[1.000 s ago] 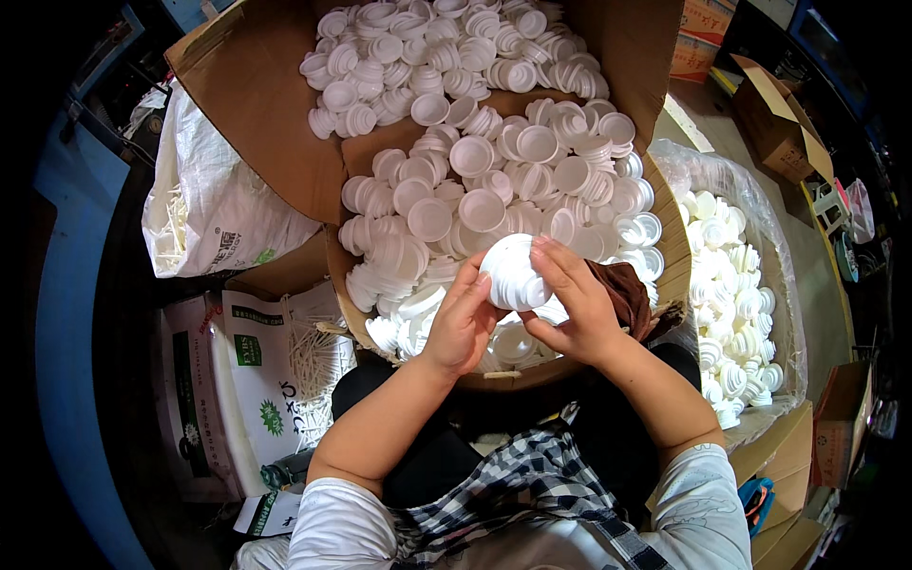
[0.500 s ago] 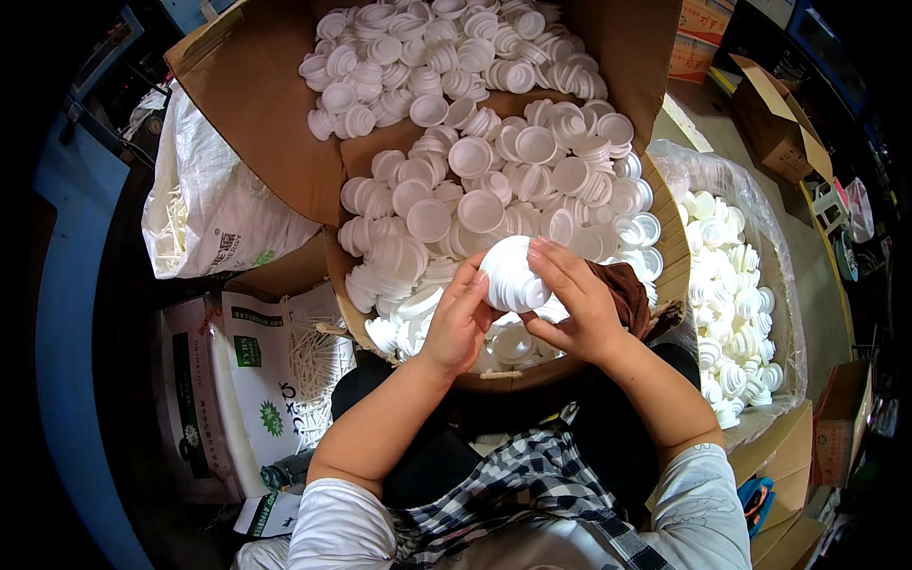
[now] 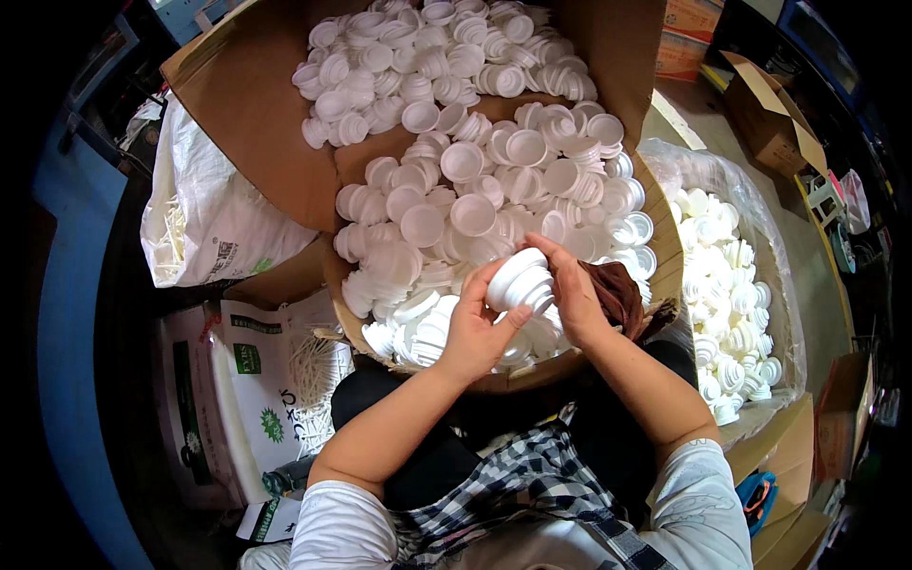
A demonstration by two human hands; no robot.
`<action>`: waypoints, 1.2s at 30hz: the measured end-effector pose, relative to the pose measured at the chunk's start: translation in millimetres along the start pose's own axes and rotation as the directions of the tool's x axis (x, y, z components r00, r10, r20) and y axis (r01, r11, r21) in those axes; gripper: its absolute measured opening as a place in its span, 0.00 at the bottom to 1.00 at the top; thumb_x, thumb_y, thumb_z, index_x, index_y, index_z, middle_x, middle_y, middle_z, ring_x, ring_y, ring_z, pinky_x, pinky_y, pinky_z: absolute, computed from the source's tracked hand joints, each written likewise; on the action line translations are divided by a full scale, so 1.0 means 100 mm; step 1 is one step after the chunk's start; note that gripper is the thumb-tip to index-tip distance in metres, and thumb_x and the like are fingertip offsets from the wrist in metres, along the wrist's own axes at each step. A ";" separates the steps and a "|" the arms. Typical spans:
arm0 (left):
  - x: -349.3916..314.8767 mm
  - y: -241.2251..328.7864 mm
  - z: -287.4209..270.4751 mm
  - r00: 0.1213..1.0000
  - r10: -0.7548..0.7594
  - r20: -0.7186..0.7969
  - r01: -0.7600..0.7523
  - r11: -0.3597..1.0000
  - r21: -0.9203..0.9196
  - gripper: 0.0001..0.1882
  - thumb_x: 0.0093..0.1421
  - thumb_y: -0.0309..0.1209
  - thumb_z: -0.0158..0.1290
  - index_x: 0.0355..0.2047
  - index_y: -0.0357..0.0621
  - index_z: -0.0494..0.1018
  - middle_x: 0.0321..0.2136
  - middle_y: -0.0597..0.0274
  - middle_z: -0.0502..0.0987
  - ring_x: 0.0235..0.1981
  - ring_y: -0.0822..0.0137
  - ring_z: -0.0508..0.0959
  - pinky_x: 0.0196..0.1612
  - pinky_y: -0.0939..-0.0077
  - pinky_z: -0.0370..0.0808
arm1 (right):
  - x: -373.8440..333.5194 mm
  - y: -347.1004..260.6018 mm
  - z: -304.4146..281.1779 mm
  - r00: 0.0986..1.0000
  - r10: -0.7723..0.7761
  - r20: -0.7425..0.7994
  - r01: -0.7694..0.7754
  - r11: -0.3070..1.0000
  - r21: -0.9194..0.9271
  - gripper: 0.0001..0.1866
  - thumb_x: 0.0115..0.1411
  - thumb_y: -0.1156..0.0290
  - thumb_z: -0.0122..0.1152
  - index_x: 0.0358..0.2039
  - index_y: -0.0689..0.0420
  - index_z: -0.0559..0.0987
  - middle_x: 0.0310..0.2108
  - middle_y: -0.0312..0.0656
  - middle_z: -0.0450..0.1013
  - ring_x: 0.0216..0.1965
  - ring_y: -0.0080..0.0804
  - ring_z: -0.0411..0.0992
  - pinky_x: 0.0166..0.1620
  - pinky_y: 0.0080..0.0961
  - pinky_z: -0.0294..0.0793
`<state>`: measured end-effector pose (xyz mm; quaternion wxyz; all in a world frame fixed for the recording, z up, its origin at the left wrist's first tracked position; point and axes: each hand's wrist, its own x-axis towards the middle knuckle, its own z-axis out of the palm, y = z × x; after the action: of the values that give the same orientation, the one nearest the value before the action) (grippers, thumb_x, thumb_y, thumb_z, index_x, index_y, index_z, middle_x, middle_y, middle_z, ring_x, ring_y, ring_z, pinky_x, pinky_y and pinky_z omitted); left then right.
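Both my hands hold one white ribbed plastic cap (image 3: 520, 280) just above the near end of a big cardboard box (image 3: 249, 123). My left hand (image 3: 472, 328) cups it from below and the left, thumb on its side. My right hand (image 3: 573, 290) wraps it from the right, fingers over the top. The box is full of several loose white caps (image 3: 456, 161), some open side up, some stacked. A brown cloth (image 3: 617, 294) lies in the box beside my right wrist.
A clear plastic bag of more white caps (image 3: 722, 285) stands to the right of the box. White woven sacks (image 3: 204, 214) and a printed sack (image 3: 237, 380) lie on the left. Cardboard boxes (image 3: 774, 119) sit at the far right.
The cap has turned slightly between my fingers; both hands stay in the same place over the box's near end.
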<state>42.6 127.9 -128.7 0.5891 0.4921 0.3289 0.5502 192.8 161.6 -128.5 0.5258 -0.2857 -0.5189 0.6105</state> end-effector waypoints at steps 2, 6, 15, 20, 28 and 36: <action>-0.05 -0.11 0.05 0.998 0.055 -0.011 -0.053 0.988 0.147 0.30 0.54 0.22 0.55 0.55 0.40 0.56 0.48 0.60 0.62 0.49 0.69 0.65 0.53 0.73 0.64 | -0.02 0.00 0.14 0.978 0.007 -0.210 -0.043 0.985 -0.167 0.31 0.62 0.43 0.36 0.45 0.62 0.69 0.39 0.41 0.68 0.38 0.25 0.66 0.43 0.23 0.66; -0.11 -0.28 0.13 0.993 0.097 -0.068 -0.081 0.974 0.211 0.30 0.53 0.22 0.55 0.55 0.38 0.56 0.49 0.60 0.61 0.50 0.68 0.65 0.53 0.73 0.63 | 0.02 0.23 0.12 0.936 -0.057 -0.347 -0.017 0.978 -0.208 0.26 0.63 0.48 0.36 0.30 0.60 0.71 0.23 0.32 0.66 0.25 0.18 0.62 0.30 0.17 0.63; 0.00 -0.31 0.06 0.998 -0.011 -0.068 0.029 0.965 0.261 0.28 0.54 0.25 0.55 0.54 0.36 0.58 0.44 0.61 0.68 0.44 0.70 0.69 0.48 0.76 0.67 | 0.12 0.42 -0.13 0.957 0.104 -0.270 -0.160 0.968 -0.194 0.18 0.62 0.55 0.46 0.30 0.59 0.72 0.26 0.34 0.68 0.29 0.20 0.64 0.33 0.20 0.65; 0.20 -0.21 -0.28 0.943 -0.266 -0.200 0.259 0.964 -0.060 0.25 0.56 0.32 0.55 0.53 0.41 0.61 0.41 0.62 0.70 0.38 0.73 0.71 0.42 0.79 0.70 | 0.23 -0.01 -0.52 0.841 0.517 -0.159 -0.529 0.848 -0.040 0.13 0.58 0.63 0.52 0.38 0.59 0.73 0.36 0.38 0.71 0.36 0.27 0.70 0.39 0.25 0.71; 0.31 0.26 -1.13 0.964 -0.190 -0.188 0.239 0.294 0.925 0.22 0.45 0.40 0.61 0.36 0.39 0.74 0.33 0.54 0.76 0.36 0.60 0.76 0.39 0.71 0.71 | 0.27 -0.37 -1.64 0.611 0.140 -0.779 0.337 0.844 0.417 0.17 0.60 0.64 0.45 0.47 0.59 0.64 0.40 0.48 0.70 0.39 0.37 0.70 0.40 0.34 0.73; 0.33 0.26 -1.03 0.897 -0.383 -0.222 0.212 -0.069 0.975 0.10 0.42 0.30 0.57 0.29 0.45 0.76 0.40 0.53 0.75 0.41 0.55 0.75 0.44 0.65 0.70 | 0.19 0.09 -0.55 0.964 0.213 -0.157 -0.262 0.688 -0.677 0.17 0.54 0.58 0.57 0.33 0.61 0.77 0.26 0.42 0.74 0.30 0.32 0.73 0.35 0.27 0.71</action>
<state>-55.5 180.4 -130.4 0.1979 0.7070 0.6788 -0.0146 233.2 198.5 -149.6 0.3141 -0.5458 -0.6500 0.4255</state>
